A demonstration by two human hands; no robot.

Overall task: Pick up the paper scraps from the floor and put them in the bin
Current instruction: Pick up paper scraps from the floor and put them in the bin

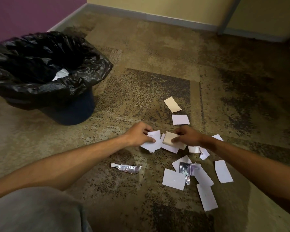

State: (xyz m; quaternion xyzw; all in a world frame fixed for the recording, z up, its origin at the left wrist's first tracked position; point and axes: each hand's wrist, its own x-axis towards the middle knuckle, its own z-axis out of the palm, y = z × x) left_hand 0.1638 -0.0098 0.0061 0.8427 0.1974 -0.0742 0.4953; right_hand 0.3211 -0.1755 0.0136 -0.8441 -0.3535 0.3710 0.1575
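Observation:
Several white and tan paper scraps lie scattered on the carpet. My left hand [140, 134] pinches a white scrap [151, 142] at the left of the pile. Close beside it, my right hand [187, 135] grips a tan folded scrap [168, 139] between thumb and fingers. More white scraps [173, 179] lie nearer to me, and two lie farther off: a tan scrap [172, 104] and a white scrap [180, 119]. The bin [74, 113], lined with a black bag [84, 81], stands at the far left with white paper inside.
A silver foil wrapper [126, 168] lies on the carpet below my left hand, and another foil piece [184, 169] sits among the near scraps. My grey-clad knee [35, 213] fills the lower left. Walls and a grey post [228, 15] bound the far side.

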